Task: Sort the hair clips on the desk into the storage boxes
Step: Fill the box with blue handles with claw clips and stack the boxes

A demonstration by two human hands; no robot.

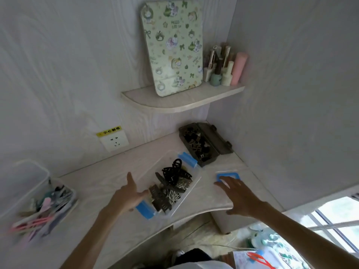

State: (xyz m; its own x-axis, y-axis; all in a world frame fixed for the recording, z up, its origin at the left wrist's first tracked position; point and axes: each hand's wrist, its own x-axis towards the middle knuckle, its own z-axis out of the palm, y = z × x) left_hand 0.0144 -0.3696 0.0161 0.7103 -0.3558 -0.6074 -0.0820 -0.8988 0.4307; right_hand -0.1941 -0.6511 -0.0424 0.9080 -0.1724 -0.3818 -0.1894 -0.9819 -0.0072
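Right now three storage boxes sit on the pale wood-grain worktop (108, 171). One is a clear box (191, 188) with two blue latches, one at its far end (187, 159) and one at its near end (145, 210); it lies open at the middle of the worktop and holds a heap of dark hair clips (171, 183), black claw clips on top and bronze-coloured ones below, too tangled to count. A second, smoky brown box (219, 140) stands open in the back corner, just beyond the clear one, with more small dark clips inside. A third clear box (41, 172) sits at the far left edge, filled with pink and pastel clips; blur keeps me from counting them.

Both hands are bare and hold nothing. The left hand (128, 199) is spread open, thumb raised, fingers reaching to the near end of the clear box beside the near blue latch; whether they touch the clips I cannot tell. The right hand (239, 195) is also open, palm down over the worktop to the right of the box, its fingertips (220, 180) at a clear lid with a blue rim (230, 174) that lies flat there. So each grip is released.

Above, one curved corner shelf (174, 100) carries one green patterned board (172, 45) leaning on the wall and a cluster of bottles and tubes (223, 68). One wall socket (114, 141) with a yellow label sits low on the back wall.
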